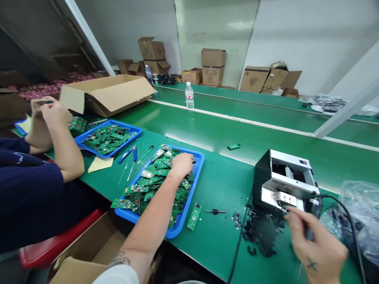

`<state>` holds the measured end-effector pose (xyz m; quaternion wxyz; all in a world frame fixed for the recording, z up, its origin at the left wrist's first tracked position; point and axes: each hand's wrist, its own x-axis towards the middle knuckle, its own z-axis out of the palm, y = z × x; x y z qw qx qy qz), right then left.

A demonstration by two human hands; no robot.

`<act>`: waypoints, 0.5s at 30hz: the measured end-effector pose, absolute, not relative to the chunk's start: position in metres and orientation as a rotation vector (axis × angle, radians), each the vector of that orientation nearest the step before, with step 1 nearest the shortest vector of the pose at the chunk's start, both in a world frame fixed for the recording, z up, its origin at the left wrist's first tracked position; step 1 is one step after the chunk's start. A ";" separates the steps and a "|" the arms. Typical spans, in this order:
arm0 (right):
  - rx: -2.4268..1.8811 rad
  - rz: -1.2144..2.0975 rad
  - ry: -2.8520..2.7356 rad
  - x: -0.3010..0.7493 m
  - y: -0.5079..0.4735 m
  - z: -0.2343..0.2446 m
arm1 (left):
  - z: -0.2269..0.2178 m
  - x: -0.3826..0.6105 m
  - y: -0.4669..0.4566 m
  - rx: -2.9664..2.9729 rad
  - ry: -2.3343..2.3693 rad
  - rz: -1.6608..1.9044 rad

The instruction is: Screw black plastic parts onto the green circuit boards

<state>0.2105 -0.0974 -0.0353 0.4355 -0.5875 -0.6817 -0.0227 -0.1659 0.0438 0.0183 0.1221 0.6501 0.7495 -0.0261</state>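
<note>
- So, far left, a co-worker's hands (56,113) are raised together.
- Our blue tray (127,215) is heaped with green circuit boards (156,173); plenty seems left, though we can't tell which are finished.
- Our left hand (182,165) curls over the heap, black bit (194,161) poking out; grip unclear.
- Single board (194,217) just beside the tray.
- Black scraps (263,232) suggest some's done.
- Right hand (318,242), well apart, wraps a dark handle (309,233) near the benchtop machine (276,184).

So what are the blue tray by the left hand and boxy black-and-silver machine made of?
The tray looks like smooth plastic, evenly coloured with rounded corners. The machine seems metal: flat, satin silver panels, though plastic is possible.
</note>
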 end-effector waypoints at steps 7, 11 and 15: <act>-1.233 -0.009 -2.422 0.148 -0.081 -0.055 | 0.016 -0.126 0.031 1.791 1.792 0.749; -1.241 -0.031 -2.434 0.147 -0.080 -0.069 | 0.002 -0.094 0.022 1.386 1.182 0.672; -1.226 -0.032 -2.432 0.143 -0.080 -0.070 | -0.007 -0.076 0.013 1.149 0.925 0.568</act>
